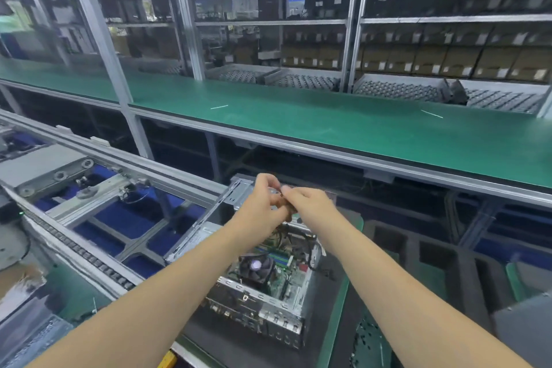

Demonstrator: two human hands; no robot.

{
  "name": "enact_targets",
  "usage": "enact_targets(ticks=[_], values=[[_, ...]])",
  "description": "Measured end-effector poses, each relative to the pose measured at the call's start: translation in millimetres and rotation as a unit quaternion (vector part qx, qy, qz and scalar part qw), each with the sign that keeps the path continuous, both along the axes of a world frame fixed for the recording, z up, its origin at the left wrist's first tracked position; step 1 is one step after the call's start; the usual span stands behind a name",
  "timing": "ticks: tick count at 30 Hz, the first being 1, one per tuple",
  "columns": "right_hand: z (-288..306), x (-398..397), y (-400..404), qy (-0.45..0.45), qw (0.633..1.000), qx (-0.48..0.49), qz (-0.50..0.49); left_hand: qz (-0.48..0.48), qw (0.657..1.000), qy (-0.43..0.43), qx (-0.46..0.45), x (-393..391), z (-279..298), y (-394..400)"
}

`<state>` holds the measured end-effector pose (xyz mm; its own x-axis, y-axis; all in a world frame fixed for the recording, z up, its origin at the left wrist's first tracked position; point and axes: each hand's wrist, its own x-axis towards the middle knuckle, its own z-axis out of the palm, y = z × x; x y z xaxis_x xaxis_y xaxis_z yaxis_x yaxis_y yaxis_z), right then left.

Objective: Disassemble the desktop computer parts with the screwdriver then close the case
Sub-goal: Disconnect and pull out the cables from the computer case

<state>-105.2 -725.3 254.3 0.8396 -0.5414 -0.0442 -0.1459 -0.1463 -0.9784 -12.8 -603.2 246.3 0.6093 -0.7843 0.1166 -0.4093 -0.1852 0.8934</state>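
Green bench (328,122) beyond; both forearms cross over open case (263,302)

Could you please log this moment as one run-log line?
left hand and right hand: pinching small blurred part | above open computer case | screwdriver: unseen

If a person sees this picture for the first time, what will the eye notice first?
First, the two bare hands, left hand and right hand, meeting in the middle and pinching a small blurred part together. Just below them lies the open computer case with its round fan. Behind runs a long green workbench.
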Motion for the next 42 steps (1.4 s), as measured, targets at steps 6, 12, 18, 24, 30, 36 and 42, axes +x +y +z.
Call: enact_targets(ticks=[6, 12, 18, 24, 30, 36, 42], values=[[-0.8, 66.5, 12.3, -0.045, 0.994, 0.102, -0.009, -0.005, 0.996, -0.085, -0.011, 72.3, -16.3, 10.4], [-9.4, 137.2, 12.9, -0.094, 0.959, 0.228, -0.142, -0.056, 0.997, -0.034, 0.043, 141.5, -43.5, 12.3], [-46.4, 147.5, 18.0, -0.051, 0.963, 0.175, -0.197, -0.177, 0.977, 0.001, 0.115, 173.2, -64.6, -3.3], [-63.2, 121.3, 15.4, -0.031, 0.951, 0.186, -0.243, -0.105, 0.990, 0.095, 0.015, 163.4, -73.1, -32.6], [-97.8, 93.5, 30.5, 0.059, 0.932, 0.160, -0.320, -0.116, 0.974, 0.195, 0.015, 125.6, -97.4, -61.8], [-144.4, 78.3, 43.8, 0.112, 0.900, 0.119, -0.404, -0.104, 0.945, 0.238, 0.197, 101.4, -123.5, -74.4], [-168.8, 89.7, 41.5, 0.102, 0.850, 0.168, -0.488, -0.043, 0.867, 0.436, 0.238, 83.1, -138.1, -78.5]])
